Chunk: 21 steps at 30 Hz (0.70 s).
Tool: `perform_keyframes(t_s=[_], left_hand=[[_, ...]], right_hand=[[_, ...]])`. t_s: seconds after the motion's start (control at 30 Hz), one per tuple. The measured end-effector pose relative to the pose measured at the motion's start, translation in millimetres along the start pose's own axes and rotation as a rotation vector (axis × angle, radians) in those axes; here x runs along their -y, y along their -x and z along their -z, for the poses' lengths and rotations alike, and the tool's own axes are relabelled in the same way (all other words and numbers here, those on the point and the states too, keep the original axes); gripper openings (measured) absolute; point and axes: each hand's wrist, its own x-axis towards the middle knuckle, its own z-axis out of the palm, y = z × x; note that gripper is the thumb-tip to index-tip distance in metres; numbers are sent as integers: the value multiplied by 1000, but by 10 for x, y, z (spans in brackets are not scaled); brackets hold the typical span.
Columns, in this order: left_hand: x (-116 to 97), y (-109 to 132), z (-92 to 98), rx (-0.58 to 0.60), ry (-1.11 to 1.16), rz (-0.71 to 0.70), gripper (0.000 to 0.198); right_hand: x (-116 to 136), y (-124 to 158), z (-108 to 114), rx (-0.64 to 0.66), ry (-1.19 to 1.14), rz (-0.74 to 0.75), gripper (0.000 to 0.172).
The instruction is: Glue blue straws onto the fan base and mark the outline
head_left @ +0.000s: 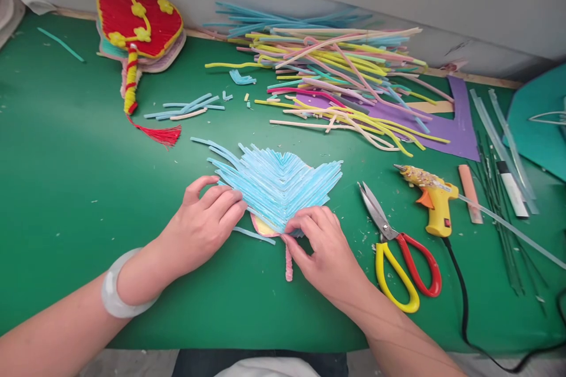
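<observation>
A fan-shaped piece (283, 174) covered in light blue pipe cleaners laid in a V pattern lies on the table, its pink wrapped handle (289, 265) toward me. Along its lower left edge runs one blue pipe cleaner (265, 219). My left hand (216, 209) is closed over the upper end of that strip, fingers bent and close together. At the lower point of the V, my right hand (321, 241) pinches the strip's other end between thumb and forefinger. A yellow backing (264, 226) with a pink edge shows beneath. A loose blue pipe cleaner (254, 235) lies just below.
Scissors (389, 235) and a yellow glue gun (431, 194) with a black cord lie to the right. Behind is a heap of coloured pipe cleaners (345, 65) on purple sheet (464, 112). A red fan (137, 17) with a tassel rests at the back left.
</observation>
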Motion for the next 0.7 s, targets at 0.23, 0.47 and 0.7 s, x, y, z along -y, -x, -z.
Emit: perform_keyframes(t_s=[0.23, 0.47, 0.7], left_hand=[[9, 3, -20, -15, -1, -8, 22], [8, 1, -11, -12, 2, -10, 22], [11, 4, -18, -20, 6, -6, 23]], right_hand=[[1, -2, 3, 19, 22, -7, 15], [37, -12, 39, 37, 0, -26, 8], [29, -14, 22, 29, 6, -44, 6]])
